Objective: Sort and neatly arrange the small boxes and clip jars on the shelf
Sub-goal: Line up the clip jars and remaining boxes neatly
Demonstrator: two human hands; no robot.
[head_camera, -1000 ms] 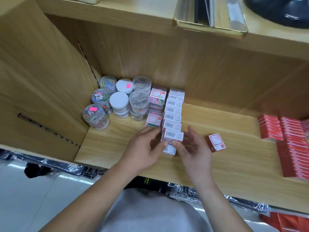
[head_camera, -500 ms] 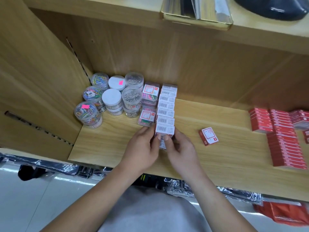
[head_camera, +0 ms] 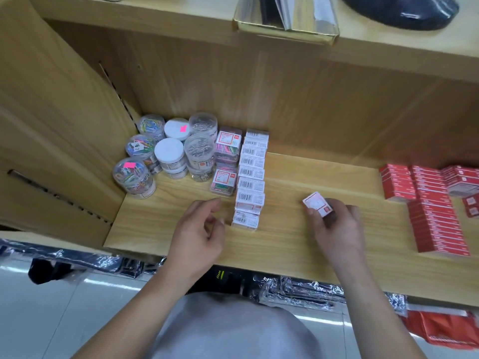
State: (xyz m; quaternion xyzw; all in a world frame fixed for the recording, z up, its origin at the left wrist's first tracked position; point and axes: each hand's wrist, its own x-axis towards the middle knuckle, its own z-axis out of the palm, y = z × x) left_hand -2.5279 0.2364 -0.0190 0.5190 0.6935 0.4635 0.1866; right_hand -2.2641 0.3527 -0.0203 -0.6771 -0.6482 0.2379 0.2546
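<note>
The clip jars (head_camera: 166, 154) stand close together, up and to the left of my left hand (head_camera: 199, 229). That bunch looks done to me. My left hand is loose, with its fingers a little bent, and it holds nothing.

Just right of its fingertips is the row of white boxes (head_camera: 250, 177), one behind the other, going to the back of the shelf (head_camera: 285, 244). It looks neat. The clear boxes of coloured clips (head_camera: 226, 161) sit between the jars and that row.

Further right, my right hand (head_camera: 337, 224) pinches one small box (head_camera: 317, 204). I cannot tell if it touches the shelf. I think it needs a place in the row.

Past my right hand, the red boxes (head_camera: 427, 203) lie in piles, and some are crooked. I think those are left to tidy.
</note>
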